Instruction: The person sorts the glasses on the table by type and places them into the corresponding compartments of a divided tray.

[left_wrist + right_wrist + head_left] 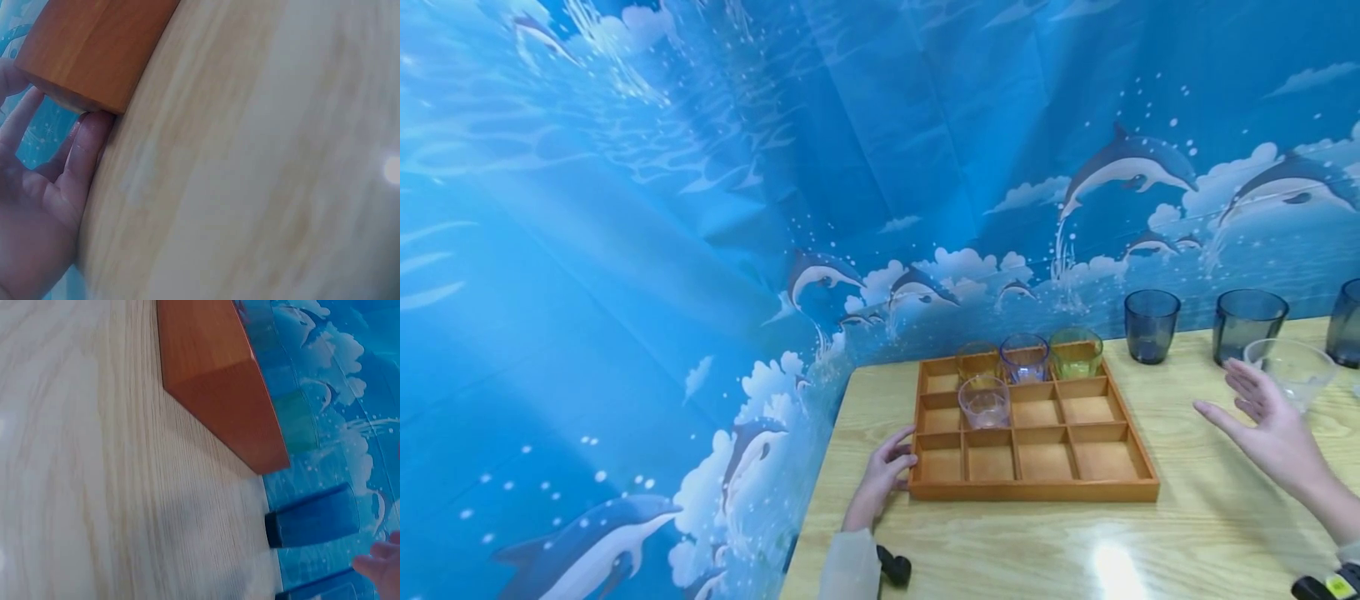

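A wooden tray with several square compartments lies on the table. My left hand rests its fingers against the tray's left side near the front corner; the left wrist view shows fingertips touching the wood. In the back row sit an amber cup, a blue-rimmed cup and a green cup. A clear, faintly pink cup stands in the middle row. Right of the tray, my right hand is raised with fingers spread, holding nothing. Just behind it is a clear, wide-mouthed glass, partly hidden.
Dark blue-grey tumblers stand along the table's back edge: one right of the tray, another behind the clear glass, a third at the frame edge. A dolphin-printed blue curtain hangs behind and left of the wooden table.
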`<state>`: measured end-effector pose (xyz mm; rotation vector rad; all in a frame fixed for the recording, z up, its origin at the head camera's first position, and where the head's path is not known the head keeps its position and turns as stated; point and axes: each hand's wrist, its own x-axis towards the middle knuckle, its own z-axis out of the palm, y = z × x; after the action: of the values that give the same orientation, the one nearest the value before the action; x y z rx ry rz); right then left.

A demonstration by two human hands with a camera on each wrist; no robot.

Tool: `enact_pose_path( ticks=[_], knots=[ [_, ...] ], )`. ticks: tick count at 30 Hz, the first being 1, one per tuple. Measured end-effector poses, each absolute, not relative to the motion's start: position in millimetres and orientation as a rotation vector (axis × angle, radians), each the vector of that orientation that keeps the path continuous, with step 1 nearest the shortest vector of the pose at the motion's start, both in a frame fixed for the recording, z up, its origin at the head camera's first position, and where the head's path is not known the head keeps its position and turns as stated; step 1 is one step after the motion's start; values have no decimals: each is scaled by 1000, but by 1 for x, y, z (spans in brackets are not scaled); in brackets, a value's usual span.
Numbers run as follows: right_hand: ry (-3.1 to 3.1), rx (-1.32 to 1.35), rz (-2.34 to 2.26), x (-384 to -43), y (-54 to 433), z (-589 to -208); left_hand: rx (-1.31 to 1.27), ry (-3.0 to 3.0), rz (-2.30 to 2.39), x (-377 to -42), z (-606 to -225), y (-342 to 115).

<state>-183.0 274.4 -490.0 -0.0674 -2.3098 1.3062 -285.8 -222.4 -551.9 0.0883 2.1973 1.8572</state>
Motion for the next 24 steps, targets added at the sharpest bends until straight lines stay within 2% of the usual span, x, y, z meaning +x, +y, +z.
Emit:
enact_pose_path(
  ticks=[16, 19, 24],
  knots=[
    [-2232, -423, 1100, -189, 331, -506, 158, 2192, 1887, -284, -553, -224],
    [-2270, -487, 1083, -201, 353, -524, 157, 2190, 1892, -284, -553, -224],
    [-2311, -586, 1099, -234, 407, -582, 148, 2186, 1886, -284, -553, -223]
  ],
)
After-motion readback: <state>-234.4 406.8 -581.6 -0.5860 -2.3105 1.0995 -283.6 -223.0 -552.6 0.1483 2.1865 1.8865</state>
